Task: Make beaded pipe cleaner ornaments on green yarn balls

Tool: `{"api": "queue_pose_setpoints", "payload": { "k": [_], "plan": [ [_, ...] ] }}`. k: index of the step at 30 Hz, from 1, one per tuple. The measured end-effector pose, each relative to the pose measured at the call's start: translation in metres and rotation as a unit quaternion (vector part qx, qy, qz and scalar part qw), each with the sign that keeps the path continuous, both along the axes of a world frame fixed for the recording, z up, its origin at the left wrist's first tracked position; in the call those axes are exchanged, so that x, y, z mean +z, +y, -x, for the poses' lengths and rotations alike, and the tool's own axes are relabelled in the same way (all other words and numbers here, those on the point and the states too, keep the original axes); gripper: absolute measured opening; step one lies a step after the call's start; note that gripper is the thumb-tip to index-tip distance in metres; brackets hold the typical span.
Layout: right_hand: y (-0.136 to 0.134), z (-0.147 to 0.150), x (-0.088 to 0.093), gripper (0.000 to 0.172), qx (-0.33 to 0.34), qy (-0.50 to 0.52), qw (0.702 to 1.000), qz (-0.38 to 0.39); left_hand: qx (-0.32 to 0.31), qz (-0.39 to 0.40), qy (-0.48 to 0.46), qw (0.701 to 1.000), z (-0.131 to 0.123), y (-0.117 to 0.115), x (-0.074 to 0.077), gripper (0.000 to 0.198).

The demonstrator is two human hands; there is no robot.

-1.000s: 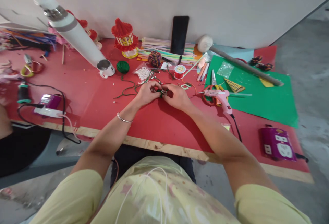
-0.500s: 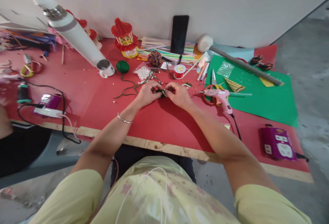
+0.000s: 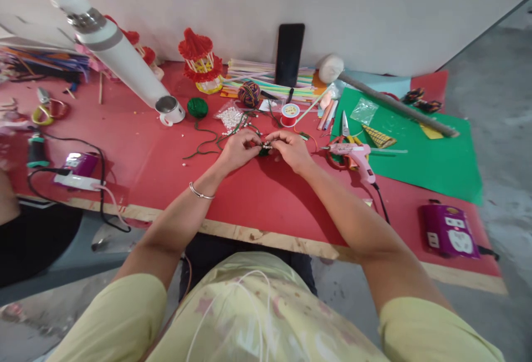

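Observation:
Between my fingertips, a little above the red tabletop, is a small dark green piece (image 3: pixel 264 152) with a row of white beads (image 3: pixel 266 144) along its top. My left hand (image 3: pixel 241 150) pinches its left side, thumb and forefinger together. The right side is pinched by my right hand (image 3: pixel 288 148); its fingertips partly hide the beads. Just beyond my left hand lie loose white beads and a clear bag of beads (image 3: pixel 230 117). Green yarn (image 3: pixel 203 144) trails leftward from near my hands, close to a green yarn ball (image 3: pixel 197 108).
A pink glue gun (image 3: pixel 353 157) and scissors (image 3: pixel 344 126) lie right of my hands, by green paper (image 3: pixel 424 157). Behind are a thread spool (image 3: pixel 290 114), a multicoloured yarn ball (image 3: pixel 249 95) and an upright phone (image 3: pixel 290 54). A tall white bottle (image 3: pixel 124 57) and a cup (image 3: pixel 169 110) stand left.
My right hand has shifted very slightly, and its fingers now sit a bit further from my left ones. More of the beads and green piece shows between them.

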State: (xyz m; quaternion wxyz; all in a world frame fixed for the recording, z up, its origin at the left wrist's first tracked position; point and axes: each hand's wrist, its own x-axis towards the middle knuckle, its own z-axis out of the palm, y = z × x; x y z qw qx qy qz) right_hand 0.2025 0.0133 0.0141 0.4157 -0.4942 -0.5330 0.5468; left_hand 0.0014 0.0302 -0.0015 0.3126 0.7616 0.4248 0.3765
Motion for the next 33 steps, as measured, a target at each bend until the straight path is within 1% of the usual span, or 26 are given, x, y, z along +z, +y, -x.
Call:
{"api": "queue_pose_setpoints", "payload": {
  "k": [2, 6, 10, 13, 17, 20, 26, 33],
  "plan": [
    [0.000, -0.001, -0.003, 0.017, -0.002, -0.039, 0.998, -0.041, 0.001, -0.004, 0.000, 1.000, 0.000, 0.001, 0.000, 0.007],
    [-0.001, -0.005, -0.006, 0.023, 0.018, -0.114, 0.984, -0.138, 0.010, -0.001, 0.003, 1.000, 0.000, 0.002, 0.000, 0.007],
    [0.001, -0.007, -0.009, 0.027, 0.049, -0.171, 0.965, -0.192, 0.008, 0.008, -0.003, 1.000, 0.000, 0.002, 0.000, 0.008],
    [0.002, -0.009, -0.011, 0.023, 0.062, -0.228, 0.944, -0.229, 0.006, 0.007, -0.007, 1.000, 0.000, 0.002, -0.001, 0.009],
    [0.001, -0.009, -0.013, 0.015, 0.061, -0.263, 0.928, -0.256, 0.004, 0.010, -0.003, 1.000, 0.000, 0.003, -0.001, 0.009],
    [0.000, -0.008, -0.013, 0.016, 0.064, -0.268, 0.922, -0.272, 0.002, 0.008, -0.003, 1.000, 0.000, 0.003, -0.001, 0.010],
    [-0.001, -0.008, -0.012, 0.022, 0.065, -0.278, 0.920, -0.269, 0.000, 0.012, -0.011, 1.000, 0.000, 0.003, -0.001, 0.010],
    [-0.003, -0.007, -0.010, 0.022, 0.052, -0.273, 0.923, -0.265, -0.001, 0.025, -0.015, 1.000, -0.001, 0.002, 0.000, 0.009]
  ]
}}
